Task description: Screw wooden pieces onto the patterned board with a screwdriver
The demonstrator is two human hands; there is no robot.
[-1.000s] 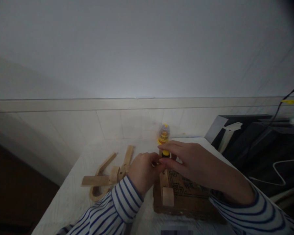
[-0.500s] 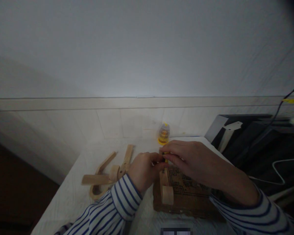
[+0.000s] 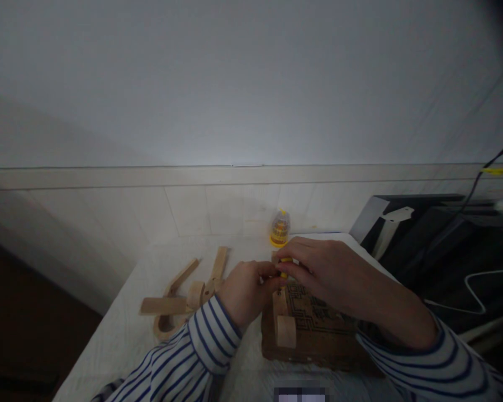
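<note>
Well left of the grip, loose wooden parts (image 3: 184, 298) lie on the table (image 3: 121, 340).

The left hand (image 3: 247, 293) is curled, and its fingertips meet the right hand's at a small yellow tool (image 3: 285, 261). Whether the left hand pinches the tool or only braces beside it I cannot tell.

The tool sits right in the grip. Only slivers of yellow show between the fingers, above the far end of a pale block (image 3: 285, 329) that lies along the left edge of a brown box (image 3: 318, 335). Beyond the grip, by the wall, stands a small jar (image 3: 280, 229).

The right hand (image 3: 331, 273) comes in from the right. Its thumb and fingers are closed over the tool's top.

As I judge it, the work goes best with the tool square to the block. The right hand would do the fine fingertip work and the left would stay low as a steady guide. A wrist resting on the box would stop the tip wandering. Light pressure seems enough, since the block looks soft enough to mark.

Well right of the grip are dark gear and a white cable (image 3: 478, 290).
</note>
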